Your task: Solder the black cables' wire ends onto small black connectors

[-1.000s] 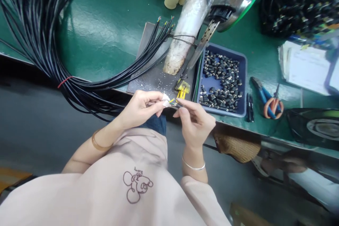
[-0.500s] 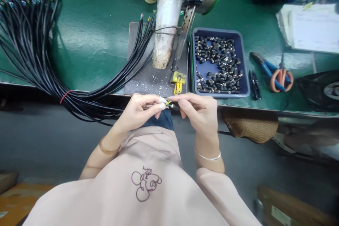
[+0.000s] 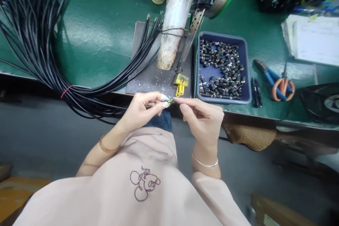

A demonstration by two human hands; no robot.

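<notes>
Just off the table's front edge, my left hand (image 3: 147, 109) pinches the end of a black cable, most of which its fingers hide. Thin coloured wires (image 3: 171, 100), yellow, green and blue, stick out past the thumb and forefinger. My right hand (image 3: 202, 114) meets them from the other side, its stretched forefinger at the wire tips. Its thumb stands apart below and I see nothing held between them. Behind the hands are a yellow clip-like piece with a sponge (image 3: 181, 84) and a soldering iron (image 3: 192, 40) pointing down.
A bundle of black cables (image 3: 47, 46) with a red tie lies at left. Some ends rest on a dark board (image 3: 148, 79) beneath a foil-wrapped tube (image 3: 173, 24). A blue tray (image 3: 249, 74) holds small black connectors. Pliers (image 3: 267, 72), scissors (image 3: 282, 86) and papers (image 3: 315, 39) lie right.
The view has shifted slightly. My right thumb has drawn away from the wires while the forefinger stays at them. A dark piece with bright tips beside the right fingers no longer shows.
</notes>
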